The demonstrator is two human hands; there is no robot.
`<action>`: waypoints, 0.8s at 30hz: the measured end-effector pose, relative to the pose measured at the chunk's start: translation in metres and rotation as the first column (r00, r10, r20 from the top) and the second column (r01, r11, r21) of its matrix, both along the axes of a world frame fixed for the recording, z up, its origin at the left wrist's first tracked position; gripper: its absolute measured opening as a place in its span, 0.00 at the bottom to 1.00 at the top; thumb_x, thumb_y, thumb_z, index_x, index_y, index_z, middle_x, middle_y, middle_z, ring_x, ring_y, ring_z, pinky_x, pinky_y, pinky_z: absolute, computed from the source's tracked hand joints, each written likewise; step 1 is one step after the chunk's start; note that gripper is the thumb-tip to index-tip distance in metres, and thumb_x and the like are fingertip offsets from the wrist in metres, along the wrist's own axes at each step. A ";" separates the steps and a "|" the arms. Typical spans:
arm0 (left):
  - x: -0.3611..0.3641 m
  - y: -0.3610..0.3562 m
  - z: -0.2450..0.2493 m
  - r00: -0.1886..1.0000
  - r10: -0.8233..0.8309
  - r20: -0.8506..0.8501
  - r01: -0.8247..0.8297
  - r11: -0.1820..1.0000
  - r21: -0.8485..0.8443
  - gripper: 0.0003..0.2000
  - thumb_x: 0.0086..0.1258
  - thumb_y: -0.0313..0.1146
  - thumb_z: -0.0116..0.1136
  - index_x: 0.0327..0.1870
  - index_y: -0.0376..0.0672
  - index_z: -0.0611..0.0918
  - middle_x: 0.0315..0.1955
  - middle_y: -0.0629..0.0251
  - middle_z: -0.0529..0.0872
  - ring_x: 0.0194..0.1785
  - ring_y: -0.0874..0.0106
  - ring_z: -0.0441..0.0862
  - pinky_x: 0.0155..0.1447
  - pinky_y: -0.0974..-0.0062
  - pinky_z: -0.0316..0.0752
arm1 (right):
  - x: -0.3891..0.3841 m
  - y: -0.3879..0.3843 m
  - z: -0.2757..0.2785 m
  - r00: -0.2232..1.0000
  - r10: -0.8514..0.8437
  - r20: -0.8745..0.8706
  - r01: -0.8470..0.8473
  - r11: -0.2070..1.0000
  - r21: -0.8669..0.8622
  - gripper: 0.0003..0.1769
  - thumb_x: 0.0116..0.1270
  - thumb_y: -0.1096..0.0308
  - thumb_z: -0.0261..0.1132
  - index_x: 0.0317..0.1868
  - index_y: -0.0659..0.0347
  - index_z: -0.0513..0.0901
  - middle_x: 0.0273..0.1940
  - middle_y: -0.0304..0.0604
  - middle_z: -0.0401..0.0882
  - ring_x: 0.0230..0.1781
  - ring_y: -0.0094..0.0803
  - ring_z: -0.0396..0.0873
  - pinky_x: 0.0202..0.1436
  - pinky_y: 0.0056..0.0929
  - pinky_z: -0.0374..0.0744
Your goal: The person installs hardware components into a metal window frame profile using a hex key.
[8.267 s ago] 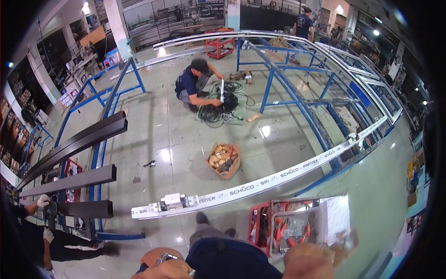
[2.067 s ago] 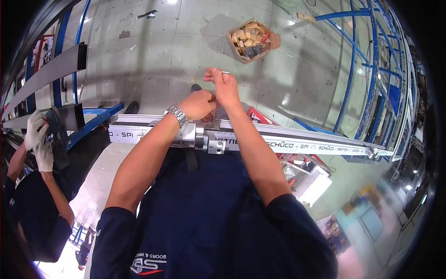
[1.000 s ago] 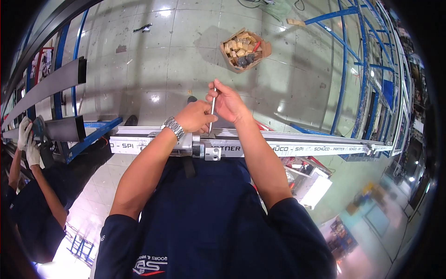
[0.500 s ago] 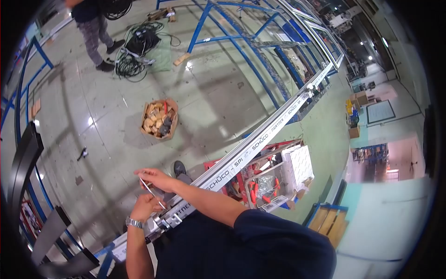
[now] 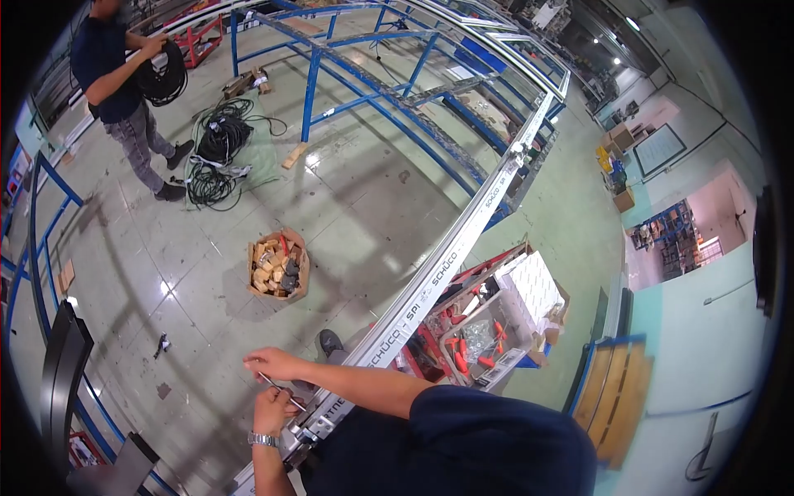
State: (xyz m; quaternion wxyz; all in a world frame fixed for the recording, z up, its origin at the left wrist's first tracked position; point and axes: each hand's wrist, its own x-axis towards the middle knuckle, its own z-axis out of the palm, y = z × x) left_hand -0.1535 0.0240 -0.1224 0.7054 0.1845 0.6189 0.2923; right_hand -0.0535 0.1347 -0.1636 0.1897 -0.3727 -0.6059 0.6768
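Observation:
A thin, straight metal rod-like tool (image 5: 268, 380) slants between my hands, its lower end at metal hardware (image 5: 313, 428) on a white-wrapped aluminium profile (image 5: 430, 293) printed with lettering. My right hand (image 5: 275, 364) reaches across from the right, its fingers closed on the rod's upper end. Below it, my left hand (image 5: 273, 408), with a metal watch (image 5: 264, 440) on the wrist, has its fingers curled around the lower part of the rod beside the profile. The exact kind of tool and its tip are too small to make out.
Beyond the profile is a crate (image 5: 488, 343) of red-handled tools. A carton of wooden blocks (image 5: 278, 263) sits on the floor. Blue trestles (image 5: 310, 95) stand ahead. A co-worker (image 5: 124, 99) holds coiled black cable near more cable (image 5: 223, 136). Dark curved strips (image 5: 66, 372) are at left.
The view has tilted upward, so more of the co-worker and the trestles shows. My hands stay together at the rod, whose angle has shifted slightly.

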 end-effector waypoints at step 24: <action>0.004 -0.005 -0.009 1.000 0.016 0.025 -0.017 0.998 0.054 0.09 0.77 0.25 0.50 0.50 0.31 0.80 0.37 0.54 0.90 0.35 0.64 0.91 0.40 0.68 0.88 | -0.003 -0.016 -0.010 0.959 -0.099 0.267 -0.038 0.885 0.463 0.18 0.80 0.57 0.53 0.49 0.61 0.84 0.35 0.61 0.84 0.36 0.61 0.82 0.40 0.52 0.79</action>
